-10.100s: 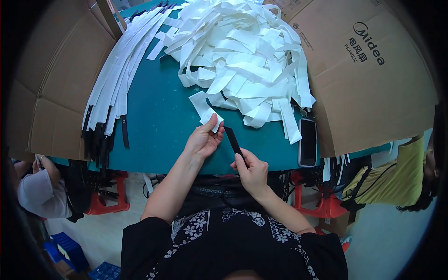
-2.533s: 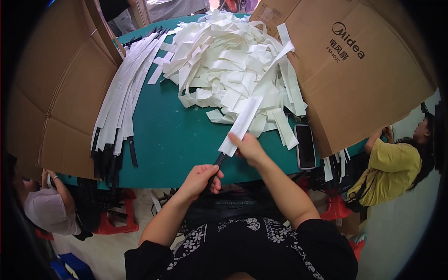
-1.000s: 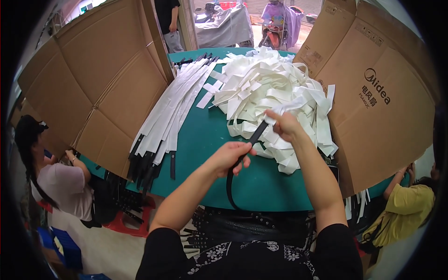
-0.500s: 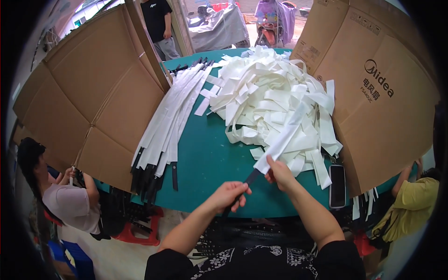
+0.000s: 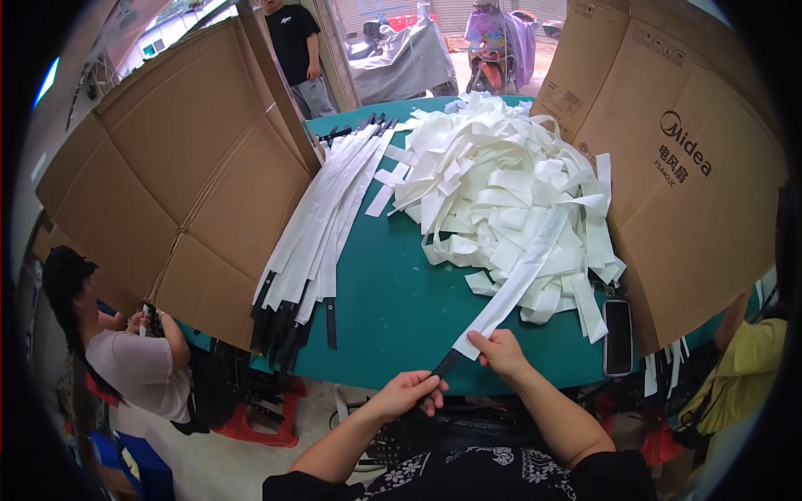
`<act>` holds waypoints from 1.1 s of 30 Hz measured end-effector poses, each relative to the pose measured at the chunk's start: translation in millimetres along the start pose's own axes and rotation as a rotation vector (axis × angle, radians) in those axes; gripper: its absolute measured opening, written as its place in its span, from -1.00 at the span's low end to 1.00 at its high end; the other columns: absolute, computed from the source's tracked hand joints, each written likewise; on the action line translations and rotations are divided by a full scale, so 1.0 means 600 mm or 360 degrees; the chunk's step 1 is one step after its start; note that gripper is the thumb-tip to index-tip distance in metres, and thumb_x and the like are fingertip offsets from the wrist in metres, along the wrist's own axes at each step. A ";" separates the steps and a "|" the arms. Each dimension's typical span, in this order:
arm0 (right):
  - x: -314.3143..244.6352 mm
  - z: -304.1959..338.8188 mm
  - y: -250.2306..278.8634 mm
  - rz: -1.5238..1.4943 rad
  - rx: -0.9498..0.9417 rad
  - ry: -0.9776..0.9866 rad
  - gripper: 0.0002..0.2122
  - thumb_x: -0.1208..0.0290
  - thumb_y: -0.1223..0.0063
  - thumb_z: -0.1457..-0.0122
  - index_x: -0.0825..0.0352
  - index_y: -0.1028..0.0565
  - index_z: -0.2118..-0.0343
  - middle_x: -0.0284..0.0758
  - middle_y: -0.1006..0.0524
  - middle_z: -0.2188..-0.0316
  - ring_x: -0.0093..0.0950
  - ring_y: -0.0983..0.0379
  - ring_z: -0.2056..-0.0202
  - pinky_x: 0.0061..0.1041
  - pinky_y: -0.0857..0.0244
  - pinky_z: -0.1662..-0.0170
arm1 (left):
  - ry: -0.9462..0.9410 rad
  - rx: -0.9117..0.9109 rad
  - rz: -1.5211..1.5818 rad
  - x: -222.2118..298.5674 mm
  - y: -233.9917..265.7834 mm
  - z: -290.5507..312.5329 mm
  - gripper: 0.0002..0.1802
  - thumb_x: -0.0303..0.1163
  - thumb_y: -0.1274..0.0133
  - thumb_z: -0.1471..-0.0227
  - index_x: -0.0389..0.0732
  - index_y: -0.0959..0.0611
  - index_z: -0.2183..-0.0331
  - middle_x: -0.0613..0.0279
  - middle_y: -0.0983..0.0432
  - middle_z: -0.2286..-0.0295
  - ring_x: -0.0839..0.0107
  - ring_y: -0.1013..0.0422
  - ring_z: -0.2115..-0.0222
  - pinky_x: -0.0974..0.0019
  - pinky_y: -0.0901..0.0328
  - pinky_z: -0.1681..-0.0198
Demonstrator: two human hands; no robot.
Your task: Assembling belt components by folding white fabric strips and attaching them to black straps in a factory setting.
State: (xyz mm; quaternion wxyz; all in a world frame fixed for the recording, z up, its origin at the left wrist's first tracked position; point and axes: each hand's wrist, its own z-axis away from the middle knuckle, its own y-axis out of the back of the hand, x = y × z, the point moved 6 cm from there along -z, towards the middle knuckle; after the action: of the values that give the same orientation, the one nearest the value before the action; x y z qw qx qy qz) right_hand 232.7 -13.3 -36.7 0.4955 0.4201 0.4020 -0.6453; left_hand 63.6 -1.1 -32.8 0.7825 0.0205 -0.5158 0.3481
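Observation:
In front of me, near the table's front edge, my left hand (image 5: 411, 391) is closed on a black strap (image 5: 448, 363). My right hand (image 5: 501, 351) pinches the open end of a long white fabric sleeve (image 5: 511, 299), thumb on top. The strap runs into that sleeve; how far is hidden. The sleeve's far part lies across a big heap of loose white sleeves (image 5: 493, 179). Left of the heap lies a row of black straps in white sleeves (image 5: 322, 225), their black ends sticking out toward me.
Tall cardboard sheets (image 5: 167, 167) and a cardboard box (image 5: 668, 225) flank the green table (image 5: 368, 275). A phone-like device (image 5: 617, 337) lies at the right edge. Seated people (image 5: 134, 359) work at both sides; another person (image 5: 294, 58) stands beyond. Red stools (image 5: 288, 417) are below.
Both hands have come nearer to me, drawing the strap and white sleeve along. The view has shifted slightly, and the standing person shows more. The seated person at left has moved their hands.

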 end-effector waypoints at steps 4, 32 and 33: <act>0.001 0.016 -0.023 -0.0044 -0.0084 -0.0077 -0.72 0.22 0.01 -0.07 0.38 -0.49 0.55 -0.50 -0.36 0.75 -0.75 -0.15 0.76 -0.74 0.01 0.69 | -0.0099 -0.0167 -0.0036 0.007 -0.009 0.002 -0.70 -0.24 0.24 -0.11 -0.27 -0.45 0.40 0.27 -0.42 0.63 0.60 -0.27 0.75 0.57 -0.18 0.65; 0.004 0.029 0.000 -0.0152 0.0091 0.0033 -0.77 0.29 -0.10 0.01 0.41 -0.51 0.48 -0.46 -0.43 0.67 -0.74 -0.22 0.69 -0.74 -0.07 0.65 | 0.0162 0.0254 -0.0029 0.040 -0.021 0.017 -0.74 -0.30 0.12 -0.05 -0.30 -0.49 0.52 0.28 -0.37 0.75 0.57 -0.19 0.85 0.57 -0.11 0.76; 0.004 0.031 -0.003 -0.0156 0.0095 0.0021 -0.77 0.29 -0.10 0.01 0.41 -0.51 0.48 -0.46 -0.43 0.67 -0.74 -0.22 0.69 -0.74 -0.07 0.65 | 0.0150 0.0254 -0.0041 0.038 -0.020 0.016 -0.74 -0.31 0.14 -0.06 -0.30 -0.49 0.51 0.28 -0.37 0.75 0.58 -0.19 0.85 0.57 -0.11 0.77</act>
State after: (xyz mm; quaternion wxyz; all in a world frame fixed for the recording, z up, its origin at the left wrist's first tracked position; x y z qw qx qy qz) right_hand 227.8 -31.0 -32.6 0.4480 0.4187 0.4060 -0.6776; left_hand 67.7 -1.7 -5.5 0.8063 0.0730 -0.4488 0.3784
